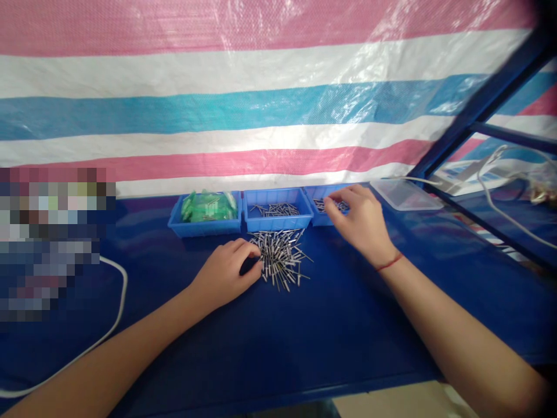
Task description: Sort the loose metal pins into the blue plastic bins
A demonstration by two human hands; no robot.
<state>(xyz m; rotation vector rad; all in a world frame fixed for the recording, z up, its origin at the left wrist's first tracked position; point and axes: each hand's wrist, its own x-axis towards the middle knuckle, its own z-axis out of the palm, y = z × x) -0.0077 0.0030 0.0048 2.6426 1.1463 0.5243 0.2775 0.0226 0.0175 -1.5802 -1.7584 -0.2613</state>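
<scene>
From my remote seat I see my left hand resting on the blue table, fingers curled together, their tips against the left edge of a loose pile of small metal pins. I cannot tell whether a pin is pinched between them. The pile lies on the table just in front of the middle tray, between my two hands.

My right hand reaches over the right tray, thumb and forefinger drawn close together above the few pins inside it, the other fingers bent loosely. Whether they grip a pin is too small to tell. A red string circles that wrist.

Three blue trays stand in a row, touching side by side, at the far edge of the table. The left tray holds green packets, and the middle one holds more pins. A clear plastic box sits just right of the trays. A white cable curves across the table on the left. A striped tarp hangs behind.
</scene>
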